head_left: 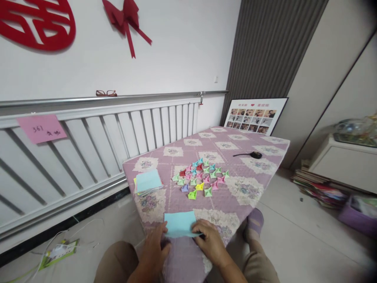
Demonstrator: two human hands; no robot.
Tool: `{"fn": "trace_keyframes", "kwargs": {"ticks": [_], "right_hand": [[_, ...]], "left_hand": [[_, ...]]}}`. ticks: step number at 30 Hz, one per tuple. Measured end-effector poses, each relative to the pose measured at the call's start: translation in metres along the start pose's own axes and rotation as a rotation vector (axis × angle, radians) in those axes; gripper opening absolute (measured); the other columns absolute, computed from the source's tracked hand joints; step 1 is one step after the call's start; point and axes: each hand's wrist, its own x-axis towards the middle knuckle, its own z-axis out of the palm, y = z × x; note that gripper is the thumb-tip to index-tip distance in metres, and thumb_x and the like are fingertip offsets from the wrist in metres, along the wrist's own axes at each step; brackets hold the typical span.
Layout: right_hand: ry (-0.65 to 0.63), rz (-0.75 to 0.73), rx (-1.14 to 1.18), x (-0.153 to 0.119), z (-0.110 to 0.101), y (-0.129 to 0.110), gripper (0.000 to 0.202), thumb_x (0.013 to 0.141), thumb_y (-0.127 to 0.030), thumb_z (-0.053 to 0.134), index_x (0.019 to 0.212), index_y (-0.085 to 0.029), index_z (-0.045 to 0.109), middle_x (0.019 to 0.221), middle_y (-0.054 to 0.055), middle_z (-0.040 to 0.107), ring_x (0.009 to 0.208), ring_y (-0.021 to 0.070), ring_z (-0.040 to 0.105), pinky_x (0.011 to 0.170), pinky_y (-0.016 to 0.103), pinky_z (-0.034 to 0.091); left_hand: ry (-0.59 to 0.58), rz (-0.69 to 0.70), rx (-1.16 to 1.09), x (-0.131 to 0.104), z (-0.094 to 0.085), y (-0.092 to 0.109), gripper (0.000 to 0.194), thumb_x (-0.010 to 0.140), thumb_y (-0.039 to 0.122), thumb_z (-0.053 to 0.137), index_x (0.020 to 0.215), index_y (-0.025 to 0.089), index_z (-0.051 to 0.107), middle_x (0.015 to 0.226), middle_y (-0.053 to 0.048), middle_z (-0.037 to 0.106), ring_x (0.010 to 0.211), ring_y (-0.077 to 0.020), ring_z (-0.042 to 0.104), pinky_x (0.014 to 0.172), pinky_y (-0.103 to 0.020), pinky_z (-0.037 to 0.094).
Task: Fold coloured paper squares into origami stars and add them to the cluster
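A light blue sheet of paper [179, 224] lies near the front edge of the table, wider than it is deep. At its left edge, my left hand [153, 245] rests with the index fingertip touching the paper and the thumb held apart. My right hand [211, 239] has its fingers curled round the right edge, pinching the paper there. Beyond the sheet stand several small folded paper pieces [199, 186] in pink, green, blue, red, yellow and purple, grouped in rows. To the left is a stack of coloured paper [149, 182], with a light blue sheet on top.
A purple flowered cloth [176, 196] covers the table. A black object with a thin strap [255, 155] lies at the right. Behind the table are a white radiator [141, 129] and a framed photo board [255, 116]. Glasses [106, 93] sit on the rail.
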Motion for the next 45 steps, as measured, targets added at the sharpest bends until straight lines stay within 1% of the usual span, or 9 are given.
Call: {"fn": "trace_keyframes", "kwargs": {"ticks": [6, 12, 15, 19, 21, 24, 29, 38, 45], "right_hand": [[0.022, 0.131, -0.013, 0.003, -0.002, -0.006, 0.021, 0.083, -0.037, 0.052, 0.089, -0.022, 0.066, 0.089, 0.004, 0.068, 0.088, 0.0218, 0.061, 0.082, 0.032, 0.042], [0.127, 0.338, -0.061, 0.012, 0.012, -0.011, 0.043, 0.079, -0.034, 0.053, 0.12, -0.022, 0.057, 0.094, 0.004, 0.071, 0.09, 0.0231, 0.064, 0.082, 0.033, 0.045], [0.167, 0.392, -0.102, 0.014, 0.017, -0.011, 0.049, 0.076, -0.033, 0.055, 0.124, -0.021, 0.055, 0.093, 0.004, 0.071, 0.09, 0.0235, 0.065, 0.082, 0.033, 0.046], [0.177, 0.368, -0.134, 0.014, 0.019, -0.009, 0.051, 0.076, -0.033, 0.055, 0.126, -0.02, 0.054, 0.094, 0.004, 0.072, 0.09, 0.0231, 0.065, 0.086, 0.035, 0.044], [0.179, 0.355, -0.146, 0.013, 0.02, -0.009, 0.051, 0.077, -0.032, 0.055, 0.126, -0.02, 0.054, 0.093, 0.004, 0.072, 0.09, 0.023, 0.065, 0.087, 0.036, 0.043], [0.181, 0.348, -0.166, 0.014, 0.021, -0.008, 0.051, 0.077, -0.033, 0.055, 0.126, -0.021, 0.053, 0.092, 0.004, 0.072, 0.09, 0.0231, 0.065, 0.087, 0.036, 0.043], [0.16, 0.339, -0.215, 0.013, 0.025, -0.005, 0.049, 0.083, -0.034, 0.051, 0.129, -0.018, 0.05, 0.105, 0.008, 0.07, 0.098, 0.0243, 0.063, 0.091, 0.038, 0.041], [0.172, 0.339, -0.393, 0.009, 0.031, -0.005, 0.05, 0.084, -0.03, 0.052, 0.133, -0.018, 0.046, 0.102, 0.009, 0.069, 0.102, 0.026, 0.061, 0.09, 0.04, 0.039], [0.161, 0.333, -0.42, 0.01, 0.028, -0.011, 0.05, 0.083, -0.028, 0.053, 0.132, -0.02, 0.048, 0.106, 0.009, 0.069, 0.104, 0.0276, 0.059, 0.089, 0.04, 0.039]], "left_hand": [[-0.028, -0.149, 0.044, 0.012, 0.003, 0.002, 0.05, 0.08, 0.02, 0.047, 0.129, 0.015, 0.05, 0.095, -0.006, 0.065, 0.088, -0.0207, 0.06, 0.086, -0.033, 0.043], [-0.104, -0.213, 0.151, 0.021, -0.002, 0.013, 0.064, 0.083, 0.021, 0.047, 0.144, 0.011, 0.029, 0.1, -0.008, 0.066, 0.095, -0.0214, 0.059, 0.091, -0.032, 0.039], [-0.044, -0.184, 0.19, 0.022, -0.003, 0.017, 0.071, 0.083, 0.017, 0.047, 0.147, 0.011, 0.02, 0.12, -0.012, 0.06, 0.109, -0.0221, 0.055, 0.097, -0.032, 0.037], [-0.005, 0.018, 0.317, 0.015, 0.004, 0.023, 0.058, 0.084, 0.013, 0.043, 0.141, 0.02, 0.038, 0.144, -0.009, 0.042, 0.133, -0.0254, 0.035, 0.11, -0.042, 0.026], [-0.106, 0.173, 0.341, 0.009, 0.01, 0.025, 0.055, 0.085, 0.016, 0.046, 0.138, 0.028, 0.043, 0.148, -0.003, 0.038, 0.137, -0.0262, 0.028, 0.113, -0.047, 0.021], [-0.287, 0.303, 0.335, 0.003, 0.019, 0.023, 0.067, 0.083, 0.027, 0.055, 0.146, 0.029, 0.03, 0.155, -0.001, 0.025, 0.141, -0.0287, 0.02, 0.115, -0.053, 0.017], [-0.41, 0.243, 0.324, -0.002, 0.02, 0.017, 0.071, 0.084, 0.038, 0.054, 0.148, 0.024, 0.026, 0.156, -0.003, 0.018, 0.142, -0.0298, 0.016, 0.115, -0.057, 0.012], [-0.445, 0.22, 0.307, -0.002, 0.016, 0.02, 0.071, 0.082, 0.031, 0.053, 0.148, 0.026, 0.026, 0.156, -0.002, 0.016, 0.143, -0.029, 0.014, 0.115, -0.059, 0.01], [-0.454, 0.163, 0.293, -0.005, 0.009, 0.016, 0.072, 0.08, 0.034, 0.057, 0.146, 0.036, 0.027, 0.157, 0.0, 0.008, 0.144, -0.0308, 0.007, 0.113, -0.06, 0.006]]}}
